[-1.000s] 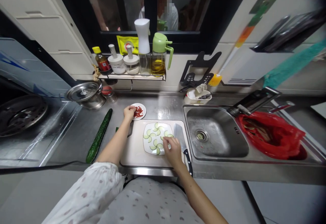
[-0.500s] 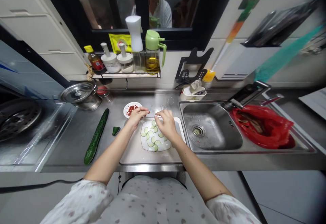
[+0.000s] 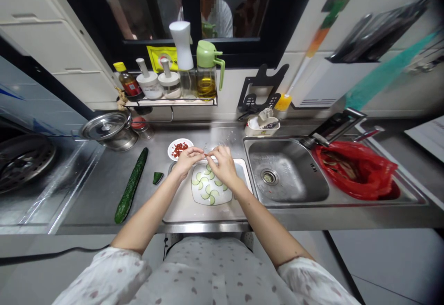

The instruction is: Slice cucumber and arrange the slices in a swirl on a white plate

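My left hand (image 3: 189, 159) and my right hand (image 3: 222, 162) meet fingertip to fingertip above the back edge of a white plate (image 3: 197, 198). Both are pinched closed; a tiny reddish bit shows between the fingertips, too small to name. Pale green cucumber slices (image 3: 210, 194) lie on the plate in curved pinwheel patterns. Under the plate is a light cutting board (image 3: 208, 215). A small white dish (image 3: 171, 149) with chopped red pieces (image 3: 180, 148) sits just behind my left hand. To the left lie a whole cucumber (image 3: 132, 187) and a cut cucumber end (image 3: 157, 177).
A sink (image 3: 287, 171) is on the right, with a red plastic bag (image 3: 357, 171) beyond it. A lidded steel pot (image 3: 109, 129) stands at the back left. Above the counter, a rack (image 3: 173, 103) holds bottles and jars.
My two hands have come together; the gap between their fingertips has closed. The view has shifted slightly.
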